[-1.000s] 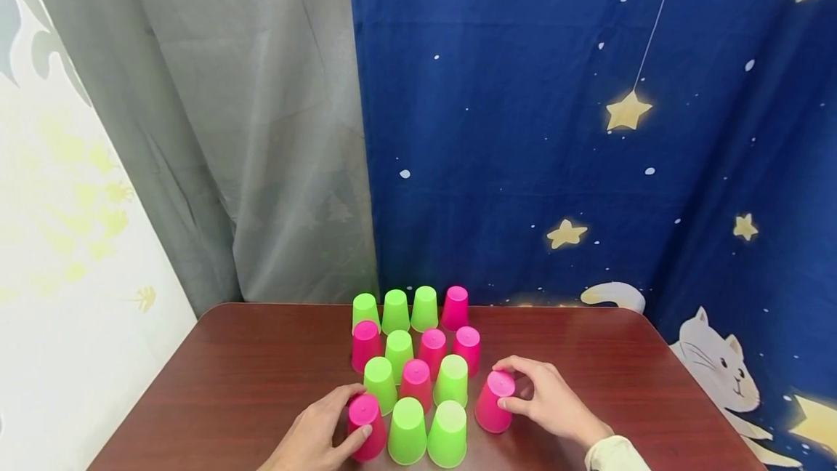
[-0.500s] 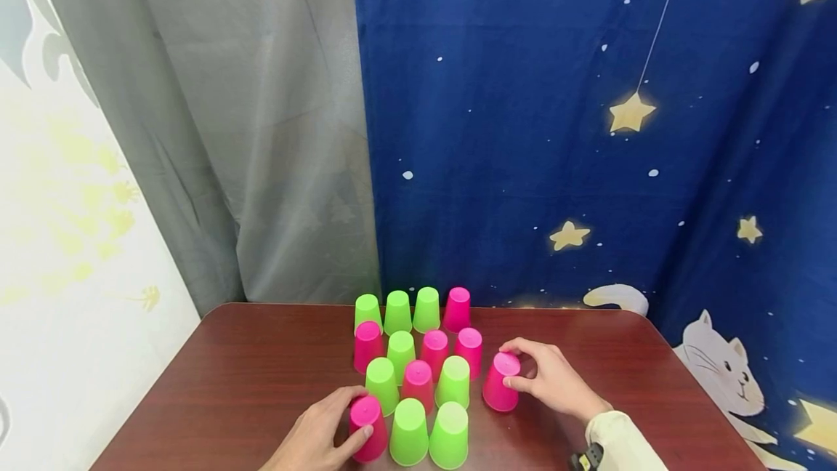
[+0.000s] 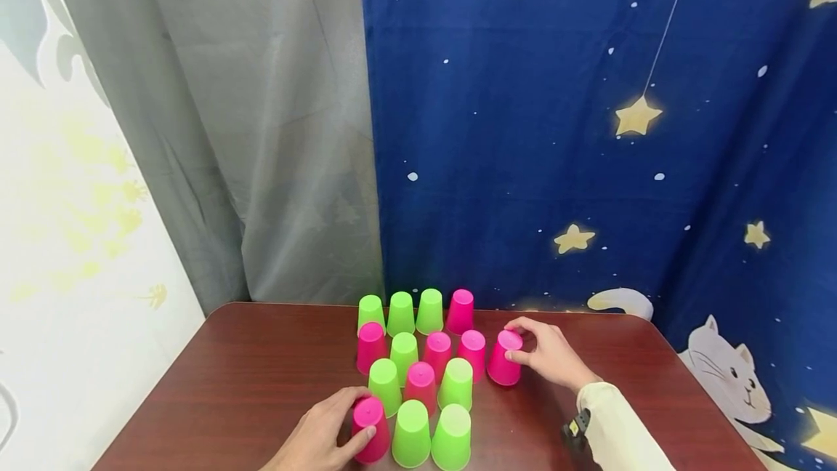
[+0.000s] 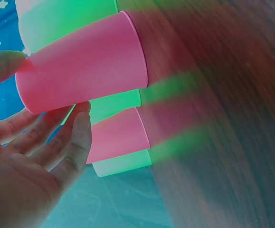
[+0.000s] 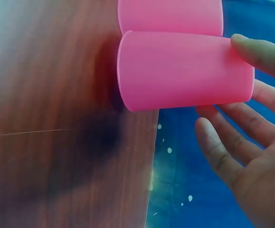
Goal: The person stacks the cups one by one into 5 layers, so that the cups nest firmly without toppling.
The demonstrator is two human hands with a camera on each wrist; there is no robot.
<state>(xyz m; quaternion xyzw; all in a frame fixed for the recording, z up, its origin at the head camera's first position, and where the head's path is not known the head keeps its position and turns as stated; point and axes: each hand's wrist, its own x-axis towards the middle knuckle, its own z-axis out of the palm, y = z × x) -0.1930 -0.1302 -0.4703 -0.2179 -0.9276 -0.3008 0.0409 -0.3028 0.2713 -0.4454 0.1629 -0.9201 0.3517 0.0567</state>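
Observation:
My left hand (image 3: pixel 322 427) grips an upside-down pink cup (image 3: pixel 371 429) at the near left corner of the cup group, thumb on one side and fingers on the other. In the left wrist view that pink cup (image 4: pixel 87 61) stands on the wood with thumb and fingertips at its closed end. My right hand (image 3: pixel 548 355) pinches another upside-down pink cup (image 3: pixel 506 360), just right of the second row from the back. The right wrist view has this cup (image 5: pixel 184 71) overlapping a pink cup (image 5: pixel 170 14) behind it. Two green cups (image 3: pixel 412 435) stand beside my left hand's cup.
Several more green cups (image 3: pixel 430 311) and pink cups (image 3: pixel 421 385) stand upside down in rows on the brown table (image 3: pixel 261 362). A grey curtain (image 3: pixel 307 129) and a blue starry curtain (image 3: pixel 510 129) hang behind it. A small black device (image 3: pixel 577 427) sits at the right wrist.
My right hand has slid its pink cup away from me, from beside the third row up to beside the second row. The left hand keeps its hold in place.

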